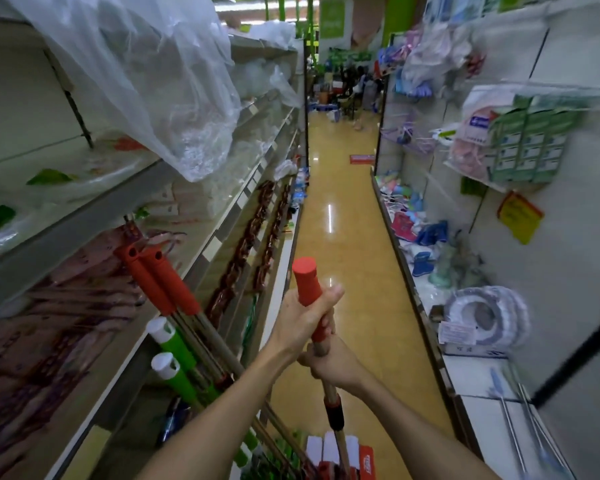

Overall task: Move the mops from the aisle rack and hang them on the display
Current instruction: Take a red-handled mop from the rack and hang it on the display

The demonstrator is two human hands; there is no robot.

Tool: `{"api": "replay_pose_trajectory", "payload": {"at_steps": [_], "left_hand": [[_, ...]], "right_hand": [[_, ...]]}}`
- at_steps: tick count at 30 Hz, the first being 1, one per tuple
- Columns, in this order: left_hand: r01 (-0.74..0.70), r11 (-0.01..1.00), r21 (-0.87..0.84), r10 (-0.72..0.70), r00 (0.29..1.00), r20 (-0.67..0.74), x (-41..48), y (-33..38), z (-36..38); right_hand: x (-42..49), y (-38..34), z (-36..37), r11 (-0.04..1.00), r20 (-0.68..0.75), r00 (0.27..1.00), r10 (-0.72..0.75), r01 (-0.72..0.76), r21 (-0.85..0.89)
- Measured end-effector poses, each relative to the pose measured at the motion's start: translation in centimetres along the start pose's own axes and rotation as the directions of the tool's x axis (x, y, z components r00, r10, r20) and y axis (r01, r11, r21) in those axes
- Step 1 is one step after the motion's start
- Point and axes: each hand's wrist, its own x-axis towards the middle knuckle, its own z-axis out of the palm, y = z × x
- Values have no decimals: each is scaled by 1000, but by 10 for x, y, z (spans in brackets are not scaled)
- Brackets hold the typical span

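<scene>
I hold one mop upright in the middle of the aisle; its red grip (307, 280) points up and its wooden pole runs down to a white mop head (329, 448) near the floor. My left hand (302, 320) is shut around the red grip. My right hand (333, 365) is shut on the pole just below. Left of them, two red-handled mops (160, 275) and two green-handled mops (174, 348) lean against the left shelving.
Long shelving (174, 199) with plastic-wrapped goods lines the left side. The right side has a white display wall (568, 265) with hanging packages, boots and a toilet seat box. A narrow yellow tiled floor (343, 237) runs ahead to clutter at the far end.
</scene>
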Motion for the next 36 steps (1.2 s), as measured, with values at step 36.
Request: {"api": "replay_pose_trajectory", "payload": {"at_steps": [36], "left_hand": [[-361, 924, 129, 378, 806, -456, -96, 305, 49]], "right_hand": [[-139, -236, -11, 879, 162, 910, -383, 304, 368]]}}
